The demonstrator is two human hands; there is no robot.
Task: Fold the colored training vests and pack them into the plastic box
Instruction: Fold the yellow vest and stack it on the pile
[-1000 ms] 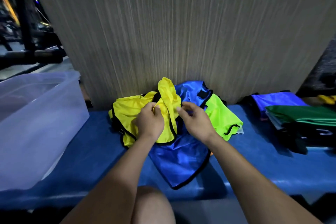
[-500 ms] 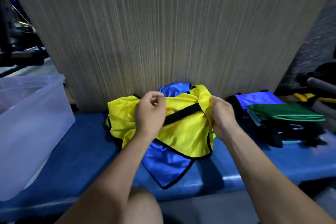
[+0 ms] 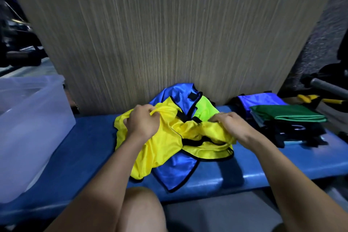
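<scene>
Gripping a bunched fold of the yellow vest [image 3: 162,149] near its upper left part, the left hand [image 3: 143,122] has its fingers curled tightly into the fabric, while the right hand [image 3: 230,123] clutches the same vest at its right side, fingers likewise curled into the cloth. The yellow vest, edged in black trim, lies crumpled between the two hands on the blue padded bench [image 3: 90,137], its lower part draping toward the front edge. Under it lies a blue vest [image 3: 175,171], whose black-trimmed corner sticks out toward the person and whose upper part rises against the wall behind. A bright lime-green vest [image 3: 205,108] shows just behind the yellow one, between the blue fabric and the right hand. At the left end of the bench stands the translucent plastic box [image 3: 33,124], well apart from the pile; what it holds cannot be made out through its cloudy walls. At the right end sits a stack of folded vests [image 3: 282,117], green on top with a purple-blue one behind it and dark items beneath. A wood-grain panel [image 3: 169,34] rises directly behind the bench. The person's bare knee [image 3: 141,209] shows at the bottom, in front of the bench, and a yellow-handled object [image 3: 308,98] lies far right beyond the stack.
</scene>
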